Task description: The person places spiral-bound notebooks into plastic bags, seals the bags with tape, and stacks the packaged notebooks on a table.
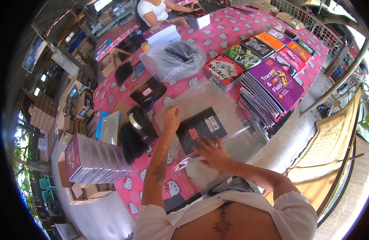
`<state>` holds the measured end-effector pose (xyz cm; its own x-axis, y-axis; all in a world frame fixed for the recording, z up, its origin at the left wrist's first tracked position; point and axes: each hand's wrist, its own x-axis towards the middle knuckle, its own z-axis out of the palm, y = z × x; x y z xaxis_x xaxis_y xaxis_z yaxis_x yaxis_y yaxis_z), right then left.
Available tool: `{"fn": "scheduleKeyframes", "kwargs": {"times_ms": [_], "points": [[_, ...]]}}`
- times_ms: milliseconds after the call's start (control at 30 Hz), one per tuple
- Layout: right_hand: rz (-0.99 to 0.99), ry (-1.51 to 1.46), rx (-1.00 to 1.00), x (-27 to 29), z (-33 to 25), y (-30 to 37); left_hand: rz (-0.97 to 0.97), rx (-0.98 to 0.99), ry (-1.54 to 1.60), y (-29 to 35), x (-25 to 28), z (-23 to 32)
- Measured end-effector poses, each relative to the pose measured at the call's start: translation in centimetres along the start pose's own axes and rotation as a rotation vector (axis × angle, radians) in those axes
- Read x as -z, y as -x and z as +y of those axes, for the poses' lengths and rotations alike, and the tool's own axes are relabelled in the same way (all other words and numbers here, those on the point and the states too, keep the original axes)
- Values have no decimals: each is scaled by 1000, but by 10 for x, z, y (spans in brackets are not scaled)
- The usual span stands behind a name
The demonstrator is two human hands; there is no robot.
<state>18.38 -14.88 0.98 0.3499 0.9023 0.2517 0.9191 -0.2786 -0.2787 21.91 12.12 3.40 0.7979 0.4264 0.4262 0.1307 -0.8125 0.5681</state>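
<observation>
A black spiral notebook (202, 130) lies in front of me on clear plastic (232, 154), its cover carrying a small red label and a whitish one. My right hand (214, 154) rests with spread fingers on the notebook's near edge. At the notebook's upper left corner, my left hand (172, 117) is curled closed; what its fingers hold, if anything, is hidden. A black tape dispenser (142, 125) with a roll of clear tape stands left of my left forearm. Beyond that hand lies a dark box (147, 92) with a red-and-white label.
Stacked spiral notebooks with a purple cover (274, 82) stand at right, beside rows of colourful notebooks (243, 56). A plastic bag (174, 60) bulges at the middle. Wrapped notebooks (98, 160) line the left edge of the pink tablecloth (172, 186). Another person (152, 10) handles notebooks at the far side.
</observation>
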Motion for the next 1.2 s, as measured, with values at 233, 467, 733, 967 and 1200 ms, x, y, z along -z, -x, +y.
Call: {"fn": "scheduleKeyframes", "kwargs": {"times_ms": [233,467,733,967,1200], "points": [[39,-19,5,-3,4,2,-265,-296,-373,-34,-51,-60],[85,-20,66,-1,4,2,-395,-65,-242,-55,-32,-52],[99,25,161,-2,11,3,-477,-23,-194,-44,7,-14],[152,35,195,0,16,2,-261,-118,-302,19,25,52],[120,1,155,-15,21,-2,-301,-164,-373,90,-4,64]]}}
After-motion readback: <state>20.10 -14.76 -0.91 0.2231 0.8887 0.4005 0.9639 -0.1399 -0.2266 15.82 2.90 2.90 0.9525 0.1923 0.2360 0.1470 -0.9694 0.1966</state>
